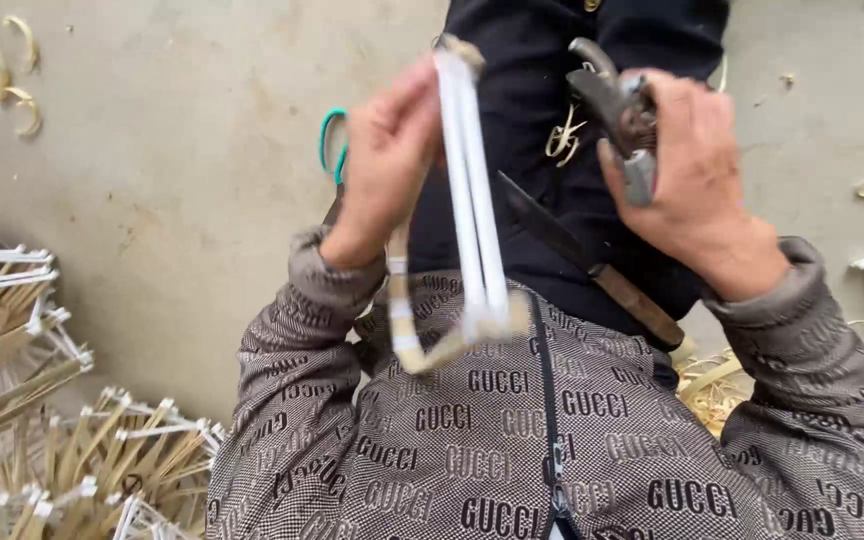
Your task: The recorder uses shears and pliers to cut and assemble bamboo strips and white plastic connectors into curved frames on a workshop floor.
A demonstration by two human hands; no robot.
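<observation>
Item, centre frame: left hand (387, 165) pinched a white-taped bamboo frame (472, 200) upright, right hand (687, 170) clenched around metal pliers (624, 115) at upper right, knife (587, 260) on the lap, finished frames (82, 450) piled lower left; a steady grip near the joint seemed wise.

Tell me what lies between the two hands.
Between the left hand and right hand, the head view shows white-taped bamboo strips and a long knife across the lap.
</observation>
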